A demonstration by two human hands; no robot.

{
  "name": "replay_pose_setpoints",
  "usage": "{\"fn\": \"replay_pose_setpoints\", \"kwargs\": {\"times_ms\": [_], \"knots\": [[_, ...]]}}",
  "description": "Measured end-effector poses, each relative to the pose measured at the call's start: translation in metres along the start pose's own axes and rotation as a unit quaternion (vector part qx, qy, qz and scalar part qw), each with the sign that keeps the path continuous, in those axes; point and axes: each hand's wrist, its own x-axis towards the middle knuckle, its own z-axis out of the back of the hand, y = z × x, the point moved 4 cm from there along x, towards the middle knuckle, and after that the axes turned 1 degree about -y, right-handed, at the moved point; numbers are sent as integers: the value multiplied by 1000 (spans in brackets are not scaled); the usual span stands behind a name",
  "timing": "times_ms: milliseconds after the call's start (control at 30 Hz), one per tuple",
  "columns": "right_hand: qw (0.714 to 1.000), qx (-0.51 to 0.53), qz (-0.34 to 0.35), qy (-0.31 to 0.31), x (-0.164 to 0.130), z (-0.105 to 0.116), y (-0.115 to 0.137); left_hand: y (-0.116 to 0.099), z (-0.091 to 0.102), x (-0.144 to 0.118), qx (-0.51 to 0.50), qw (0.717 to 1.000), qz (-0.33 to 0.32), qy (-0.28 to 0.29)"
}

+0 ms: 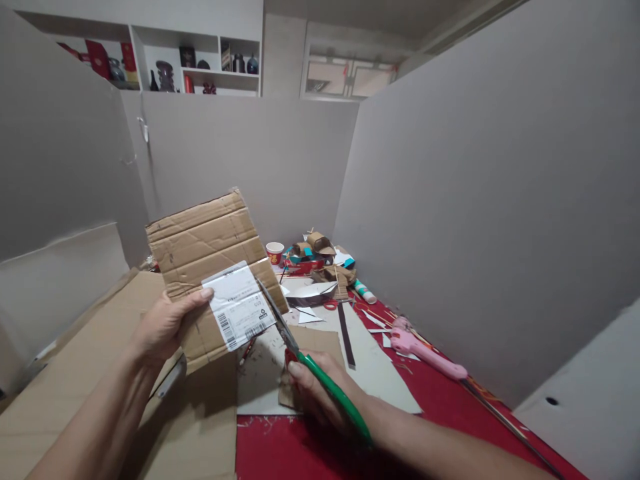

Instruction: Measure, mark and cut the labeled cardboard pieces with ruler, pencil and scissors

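My left hand (167, 323) grips a creased piece of brown cardboard (205, 240) by its lower left side, thumb on the front face. A white shipping label (240, 307) with barcodes is stuck on that face. My right hand (325, 387) is closed around the green handle of a pair of scissors (285, 330). The blades point up and left, across the cardboard's right part beside the label. Whether they have cut into it, I cannot tell. Below the right hand, another brown cardboard piece (320, 343) lies on a pale board (380, 380).
A pink glue gun (425, 353) lies on the red table cover (450, 427) at right. Paper scraps, a dark strip (347, 337) and a paper cup (275, 253) stand farther back. Large cardboard (90, 353) covers the left. Grey partitions (250, 147) enclose the table.
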Motion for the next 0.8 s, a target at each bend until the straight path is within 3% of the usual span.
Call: {"fn": "replay_pose_setpoints", "kwargs": {"times_ms": [333, 800], "knots": [[998, -58, 29, 11, 5, 5, 3, 10, -8, -2, -2, 1000, 10, 14], [999, 44, 2, 27, -3, -1, 8, 5, -12, -4, -8, 1000, 3, 11]]}}
